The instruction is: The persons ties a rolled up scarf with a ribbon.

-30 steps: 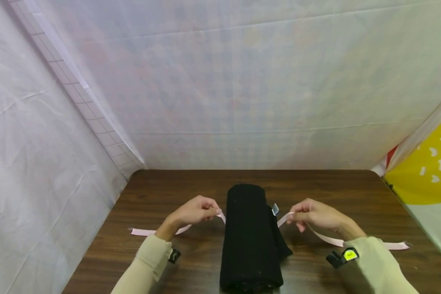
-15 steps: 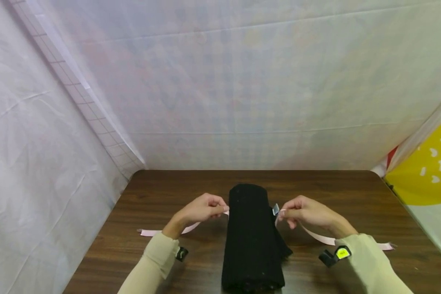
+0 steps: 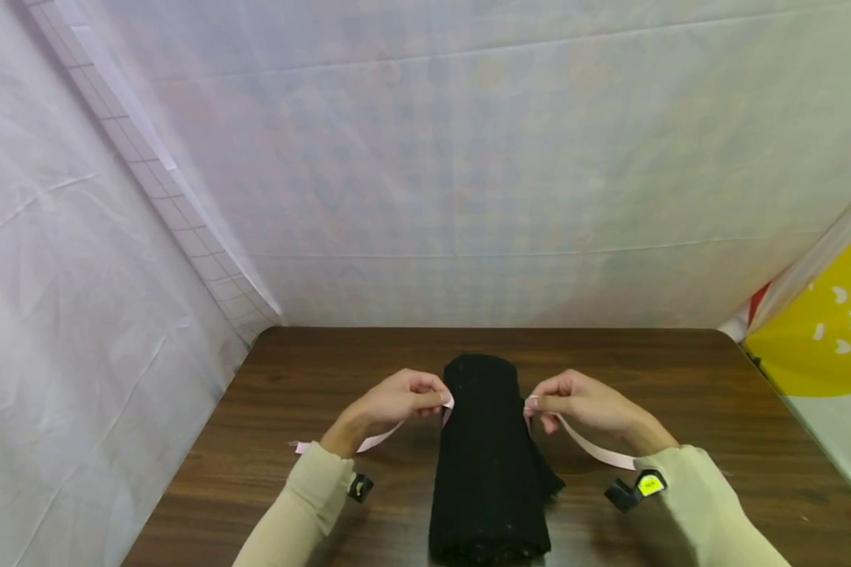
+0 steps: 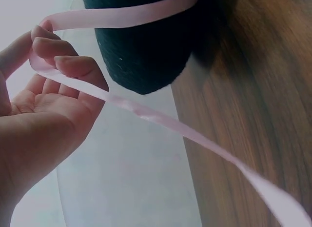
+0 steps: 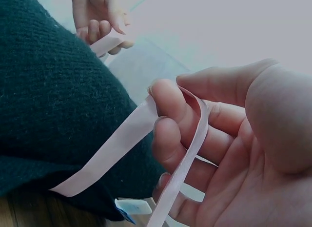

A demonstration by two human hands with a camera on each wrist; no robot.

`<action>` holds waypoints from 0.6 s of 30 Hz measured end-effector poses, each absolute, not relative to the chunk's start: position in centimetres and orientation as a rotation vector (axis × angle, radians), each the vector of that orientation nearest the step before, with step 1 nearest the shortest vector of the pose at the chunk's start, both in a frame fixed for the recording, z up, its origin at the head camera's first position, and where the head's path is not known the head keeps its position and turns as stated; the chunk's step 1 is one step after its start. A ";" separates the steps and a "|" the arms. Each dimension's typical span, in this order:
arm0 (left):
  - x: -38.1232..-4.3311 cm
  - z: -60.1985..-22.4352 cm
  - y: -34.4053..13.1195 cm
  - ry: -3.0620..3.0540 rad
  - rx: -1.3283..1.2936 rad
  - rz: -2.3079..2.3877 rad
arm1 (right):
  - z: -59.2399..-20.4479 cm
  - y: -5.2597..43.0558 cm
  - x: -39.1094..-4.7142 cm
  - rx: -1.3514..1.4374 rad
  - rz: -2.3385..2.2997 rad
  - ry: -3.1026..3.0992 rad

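A black rolled knit cloth (image 3: 489, 465) lies lengthwise on the table, a loose corner poking out on its right. Along its side runs a pale pink ribbon (image 4: 131, 16), which comes out from beneath the roll in the right wrist view. My left hand (image 3: 400, 400) pinches the ribbon between thumb and fingers at the roll's left side. On the right side, my right hand (image 3: 585, 405) pinches the other length of ribbon. Both tails hang down from the hands toward the table. A small white and blue label (image 5: 132, 206) sticks out of the cloth in the right wrist view.
The brown wooden table (image 3: 354, 354) ends at a pale curtain (image 3: 425, 173) at the back. Another white sheet (image 3: 99, 315) hangs at the left. A yellow printed cloth (image 3: 823, 331) is beyond the table's right edge.
Both hands have moved inward and slightly up, drawing the ribbon lengths closer to the roll's sides. The trailing ribbon tails have slid inward across the table.
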State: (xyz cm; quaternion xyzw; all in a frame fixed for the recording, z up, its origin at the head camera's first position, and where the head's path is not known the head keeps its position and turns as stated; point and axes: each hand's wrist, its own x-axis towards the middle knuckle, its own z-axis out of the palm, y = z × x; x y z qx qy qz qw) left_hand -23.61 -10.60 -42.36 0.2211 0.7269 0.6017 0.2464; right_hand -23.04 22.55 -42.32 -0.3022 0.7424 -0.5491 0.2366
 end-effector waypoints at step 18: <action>-23.7 -41.8 -9.4 1.908 0.687 1.618 | -41.6 20.9 -23.5 -0.820 -1.562 2.000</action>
